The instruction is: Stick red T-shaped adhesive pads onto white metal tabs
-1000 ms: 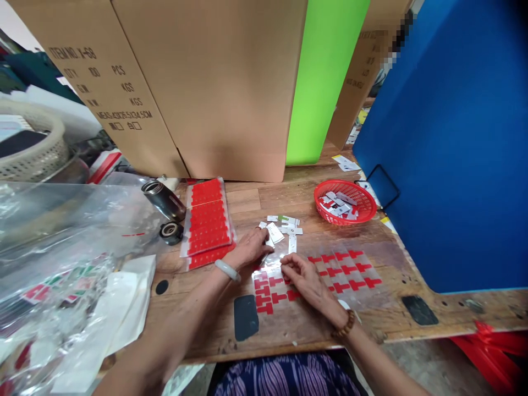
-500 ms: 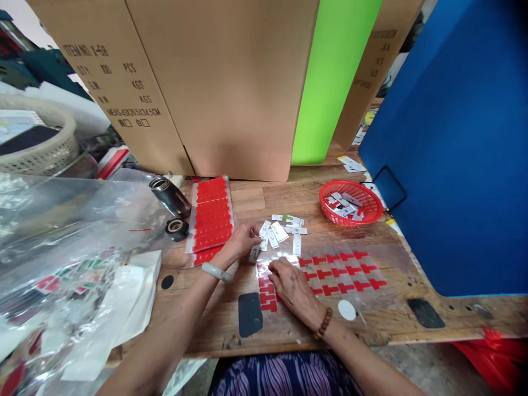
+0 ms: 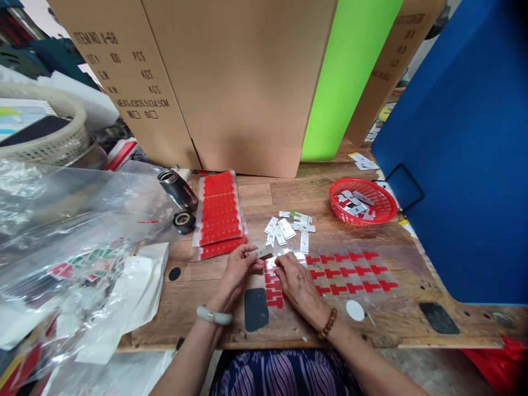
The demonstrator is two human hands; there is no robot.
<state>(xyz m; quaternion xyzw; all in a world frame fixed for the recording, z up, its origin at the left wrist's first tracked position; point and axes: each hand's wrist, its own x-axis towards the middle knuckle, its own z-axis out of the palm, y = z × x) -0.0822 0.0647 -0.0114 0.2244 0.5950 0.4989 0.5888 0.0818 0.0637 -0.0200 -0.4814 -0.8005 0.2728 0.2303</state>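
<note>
My left hand (image 3: pixel 238 268) is closed, pinching a small white card (image 3: pixel 264 252) between thumb and fingertips. Just right of it, my right hand (image 3: pixel 296 279) rests on a clear sheet of red T-shaped stickers (image 3: pixel 340 274), its fingers curled and pressed together near the sheet's left end. Whatever those fingertips pinch, if anything, is hidden. Beyond both hands lies a loose pile of white cards (image 3: pixel 286 227), one with a green part. To the left, a stack of red sticker sheets (image 3: pixel 220 206) lies on the table.
A red plastic basket (image 3: pixel 390 206) holds more white cards at the right, beside a blue panel (image 3: pixel 466 165). Cardboard (image 3: pixel 239 82) stands along the back. At the left are an open dark flask (image 3: pixel 178 190), its lid (image 3: pixel 183 222) and clear plastic bags (image 3: pixel 82 203).
My left hand has drawn back from the card pile toward me, bringing one white card beside my right hand. The right hand stays on the sticker sheet. The view has shifted slightly.
</note>
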